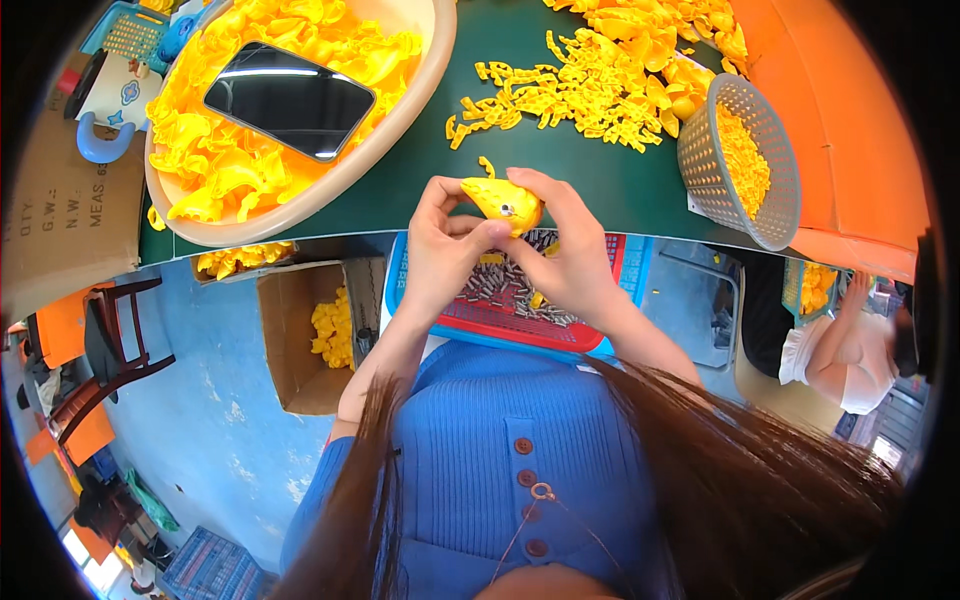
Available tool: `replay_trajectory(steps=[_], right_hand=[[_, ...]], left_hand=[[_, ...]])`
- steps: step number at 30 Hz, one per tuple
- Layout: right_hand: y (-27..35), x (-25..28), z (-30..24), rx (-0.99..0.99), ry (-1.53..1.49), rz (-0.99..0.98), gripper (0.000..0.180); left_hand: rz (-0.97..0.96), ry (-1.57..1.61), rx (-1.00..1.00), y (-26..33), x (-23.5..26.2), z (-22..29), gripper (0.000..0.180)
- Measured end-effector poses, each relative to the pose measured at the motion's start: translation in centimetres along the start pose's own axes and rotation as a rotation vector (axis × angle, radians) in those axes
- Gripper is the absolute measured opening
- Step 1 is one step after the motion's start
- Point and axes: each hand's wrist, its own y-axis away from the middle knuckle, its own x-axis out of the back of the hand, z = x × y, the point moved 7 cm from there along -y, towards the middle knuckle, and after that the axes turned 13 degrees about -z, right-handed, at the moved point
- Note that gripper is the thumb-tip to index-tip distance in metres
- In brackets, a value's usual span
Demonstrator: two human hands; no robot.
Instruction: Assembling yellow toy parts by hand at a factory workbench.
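Up and to the left of the left hand (445,240) and right hand (570,240), a cream basin (255,230) is heaped with thin yellow plastic pieces (395,50), and a black smartphone (290,98) lies on top of them. Beyond the grip and to its right, small yellow parts (590,100) spread over the green tabletop (610,172); farther right, a grey perforated basket (700,155) leans over with more yellow bits in it. One curled yellow strip (487,167) lies just past the fingers. Below the grip, a red tray (470,326) of small metal cylinders (520,290) sits in a blue tray (394,280), with the hands and forearms across part of it. Lower left of the grip is an open cardboard box (290,300) with yellow parts. Both hands are closed by their fingertips around one hollow-looking yellow plastic piece (508,205), the left on its pointed side and the right on its rounded side, above the tabletop's near edge. A small dark-and-silver spot shows on it, too small to make out. Fingers hide part of its sides, and the basin and the far heap run out of view.
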Motion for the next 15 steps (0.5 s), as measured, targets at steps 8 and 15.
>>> replay_trajectory(steps=[8, 15], right_hand=[[0.0, 0.9, -1.3, 0.001, -0.203, -0.082, 0.051], [0.0, 1.2, -1.5, 0.023, -0.201, -0.091, 0.052]], left_hand=[[-0.112, 0.092, -0.16, 0.2, 1.1, 0.2, 0.025], [-0.129, 0.09, -0.15, 0.3, 0.4, 0.5, 0.03]])
